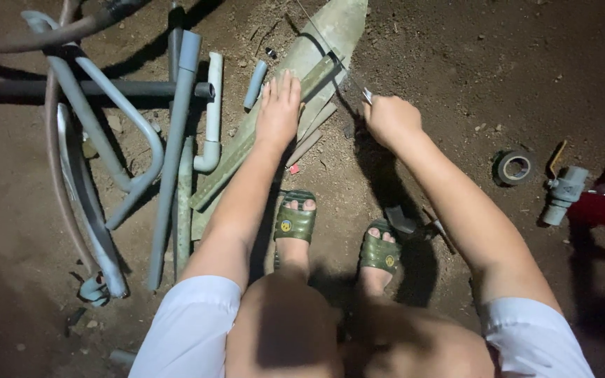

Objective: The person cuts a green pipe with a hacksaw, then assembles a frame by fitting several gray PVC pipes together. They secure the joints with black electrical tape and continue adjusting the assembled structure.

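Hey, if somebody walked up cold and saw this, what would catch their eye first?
Probably the two bare arms reaching down over dirt ground: the left hand pressed flat on a long greenish plank, the right hand fisted around a thin tool beside it. Next, the tangle of grey pipes at left, and the green sandals below.

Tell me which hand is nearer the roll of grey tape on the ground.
Right. The right hand is fisted on a thin tool, up and to the left of the tape roll. The left hand lies flat on a long plank, farther off.
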